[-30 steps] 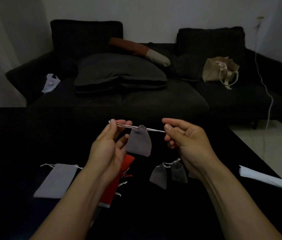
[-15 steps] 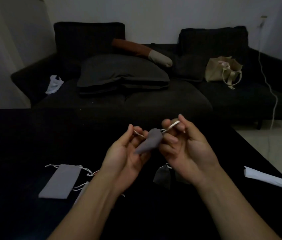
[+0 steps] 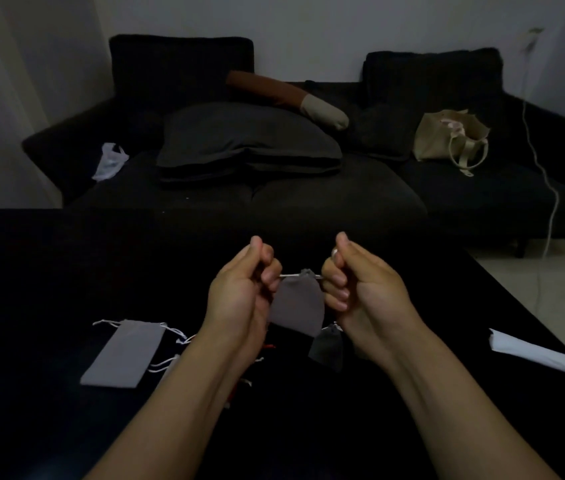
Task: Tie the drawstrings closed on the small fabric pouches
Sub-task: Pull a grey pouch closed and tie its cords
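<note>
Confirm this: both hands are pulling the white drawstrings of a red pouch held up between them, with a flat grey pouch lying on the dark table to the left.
Not quite: the pouch held up is grey, not red, as the head view shows. The rest stands: the left hand and right hand pull its white drawstrings apart, and a flat grey pouch lies on the dark table to the left.

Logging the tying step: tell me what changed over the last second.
Both hands closed in on the grey pouch, then the left hand and right hand pulled its white drawstrings outward again, cinching the neck. Grips never released. The flat grey pouch and small dark pouch stayed on the table.
</note>
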